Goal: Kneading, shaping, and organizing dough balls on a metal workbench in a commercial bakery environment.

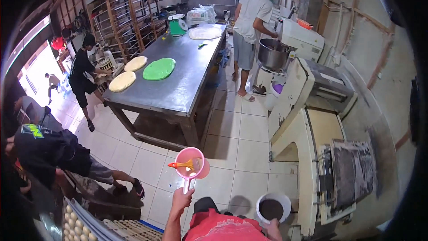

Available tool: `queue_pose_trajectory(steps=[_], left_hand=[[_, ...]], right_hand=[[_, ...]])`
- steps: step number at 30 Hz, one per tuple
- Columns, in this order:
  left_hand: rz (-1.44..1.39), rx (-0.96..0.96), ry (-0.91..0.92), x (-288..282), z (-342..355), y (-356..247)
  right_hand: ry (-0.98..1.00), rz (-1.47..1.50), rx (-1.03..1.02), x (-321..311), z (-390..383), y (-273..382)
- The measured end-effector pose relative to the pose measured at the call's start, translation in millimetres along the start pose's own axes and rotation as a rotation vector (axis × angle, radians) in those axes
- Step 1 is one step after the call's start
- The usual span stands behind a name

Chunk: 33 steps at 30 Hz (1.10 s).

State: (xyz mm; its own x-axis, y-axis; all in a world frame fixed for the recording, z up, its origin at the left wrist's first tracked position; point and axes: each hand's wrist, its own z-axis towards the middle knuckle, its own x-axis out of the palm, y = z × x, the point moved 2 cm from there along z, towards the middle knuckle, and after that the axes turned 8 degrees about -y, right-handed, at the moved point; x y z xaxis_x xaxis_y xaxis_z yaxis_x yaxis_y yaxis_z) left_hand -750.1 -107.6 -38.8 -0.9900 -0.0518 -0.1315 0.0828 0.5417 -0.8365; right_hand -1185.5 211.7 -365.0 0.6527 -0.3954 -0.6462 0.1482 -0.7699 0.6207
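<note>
My left hand (182, 200) is closed round the handle of a pink plastic dipper (205, 168), held out over the tiled floor. Inside the dipper lies a brush (182, 164) with an orange handle, which juts past the left rim; some pale stuff sits at the bottom. Low on the right, my right hand (273, 229) grips the near rim of a white bucket (260, 205). Dark brown or black contents fill part of this bucket. The fingers of that hand are partly hidden.
A metal-topped table (178, 90) ahead bears flat dough pieces, one a green dough (159, 69), and a green scale (177, 26). Right stand a cream machine (307, 125) and a mixer bowl (273, 55) with a person. Others work at left. Egg trays (76, 224) sit lower left.
</note>
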Motion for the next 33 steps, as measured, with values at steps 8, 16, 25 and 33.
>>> queue_pose_trajectory(steps=[8,16,25,33], left_hand=[[0.05,0.038,-0.046,24,145,-142],[0.16,0.244,-0.031,57,327,-319],[0.076,0.265,-0.242,129,571,-462],[0.036,0.265,-0.49,151,764,-569]], right_hand=[[-0.065,1.18,0.414,43,226,365],[0.276,1.084,0.201,71,311,668],[0.465,0.852,-0.052,127,430,945],[0.806,0.579,-0.198,209,514,1188]])
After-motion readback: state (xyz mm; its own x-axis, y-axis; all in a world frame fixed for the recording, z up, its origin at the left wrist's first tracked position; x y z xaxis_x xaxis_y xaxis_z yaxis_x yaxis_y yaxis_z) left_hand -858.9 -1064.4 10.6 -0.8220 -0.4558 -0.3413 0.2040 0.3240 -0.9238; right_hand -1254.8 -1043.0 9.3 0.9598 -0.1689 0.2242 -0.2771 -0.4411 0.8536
